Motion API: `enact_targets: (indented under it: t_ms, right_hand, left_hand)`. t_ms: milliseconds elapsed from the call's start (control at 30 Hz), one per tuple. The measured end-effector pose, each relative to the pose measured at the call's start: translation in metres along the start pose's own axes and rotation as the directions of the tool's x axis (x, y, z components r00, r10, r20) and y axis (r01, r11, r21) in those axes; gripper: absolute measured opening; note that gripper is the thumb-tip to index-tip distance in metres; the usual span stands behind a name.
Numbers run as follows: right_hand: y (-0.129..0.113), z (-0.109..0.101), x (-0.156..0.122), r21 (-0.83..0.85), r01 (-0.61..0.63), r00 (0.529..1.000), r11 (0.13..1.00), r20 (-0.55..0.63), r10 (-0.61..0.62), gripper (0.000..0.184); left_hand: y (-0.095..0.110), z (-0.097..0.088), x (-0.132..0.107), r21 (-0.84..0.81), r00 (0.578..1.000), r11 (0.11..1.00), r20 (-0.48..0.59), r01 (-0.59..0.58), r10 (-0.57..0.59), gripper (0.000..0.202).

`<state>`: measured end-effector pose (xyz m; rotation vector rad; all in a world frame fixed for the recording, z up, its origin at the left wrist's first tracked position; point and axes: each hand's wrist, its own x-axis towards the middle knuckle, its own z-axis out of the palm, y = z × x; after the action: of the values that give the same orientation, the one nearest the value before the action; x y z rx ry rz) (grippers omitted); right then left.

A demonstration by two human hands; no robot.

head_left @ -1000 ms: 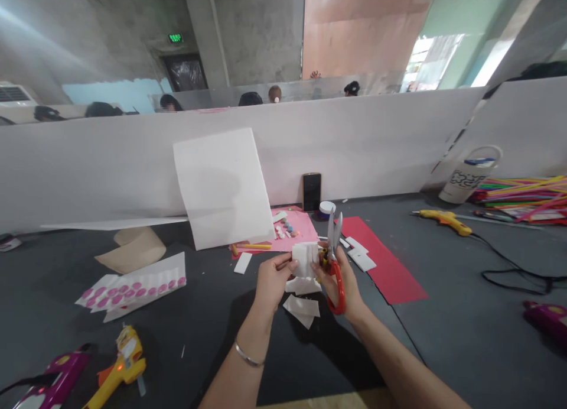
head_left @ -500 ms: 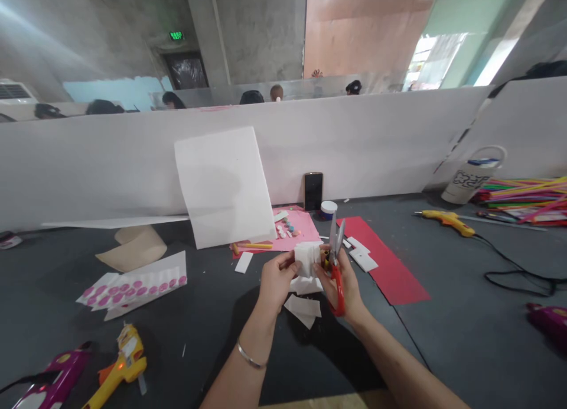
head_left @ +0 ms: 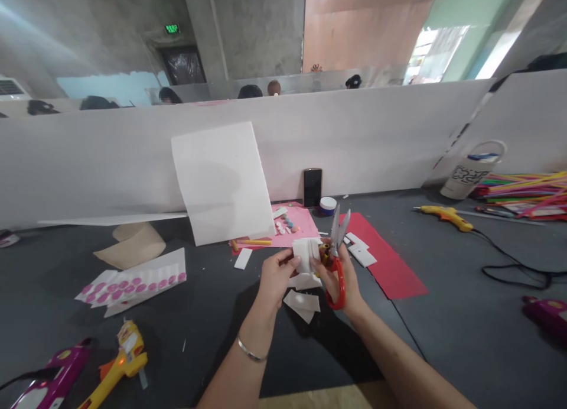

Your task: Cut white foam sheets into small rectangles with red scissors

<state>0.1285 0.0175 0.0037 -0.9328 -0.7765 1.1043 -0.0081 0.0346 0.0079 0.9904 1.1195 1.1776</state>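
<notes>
My left hand (head_left: 273,277) pinches a small white foam piece (head_left: 306,253) from its left side, above the dark table (head_left: 443,326). My right hand (head_left: 343,279) grips red-handled scissors (head_left: 337,261), blades pointing up and slightly apart, and its fingertips also touch the right side of the foam piece. White foam offcuts (head_left: 303,302) lie on the table just under my hands. A silver bracelet (head_left: 250,353) is on my left wrist.
A white foam sheet (head_left: 221,181) leans on the white partition (head_left: 376,137). Nearby are a pink sheet (head_left: 296,226), a red sheet (head_left: 385,261), a phone (head_left: 312,186), a strip with pink dots (head_left: 133,282), glue guns (head_left: 119,362) (head_left: 443,215), a cable (head_left: 514,270), coloured sticks (head_left: 527,193), and a white bucket (head_left: 469,172).
The scissor blades have opened slightly and tilted right. Both hands stay on the foam piece; the view has shifted a little.
</notes>
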Motion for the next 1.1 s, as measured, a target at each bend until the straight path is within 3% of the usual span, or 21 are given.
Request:
enact_targets:
  t_ms: [167, 333, 567, 933, 1100]
  right_hand:
    - [0.003, -0.004, 0.001, -0.144, 0.108, 0.994, 0.984, 0.046, -0.103, 0.034]
    - [0.017, -0.012, 0.006, -0.177, 0.119, 0.991, 0.977, 0.080, -0.106, 0.043]
    - [0.036, -0.025, 0.015, -0.257, 0.163, 0.978, 0.952, 0.169, -0.122, 0.049]
    - [0.033, -0.026, 0.015, -0.271, 0.181, 0.973, 0.945, 0.187, -0.133, 0.049]
    - [0.033, -0.025, 0.014, -0.235, 0.159, 0.975, 0.959, 0.188, -0.116, 0.056]
  left_hand:
    - [-0.004, 0.003, 0.000, 0.036, 0.999, 0.999, -0.021, -0.033, 0.034, 0.029]
    - [-0.007, 0.004, 0.001, 0.030, 0.998, 0.999, -0.039, -0.039, 0.040, 0.033]
    - [-0.010, 0.000, 0.003, 0.072, 0.999, 0.996, 0.003, -0.046, 0.046, 0.057]
    - [-0.006, 0.000, 0.002, 0.126, 0.998, 0.990, -0.005, -0.066, 0.067, 0.054]
    - [-0.005, -0.001, 0.002, 0.279, 0.981, 0.941, 0.018, -0.190, 0.193, 0.041]
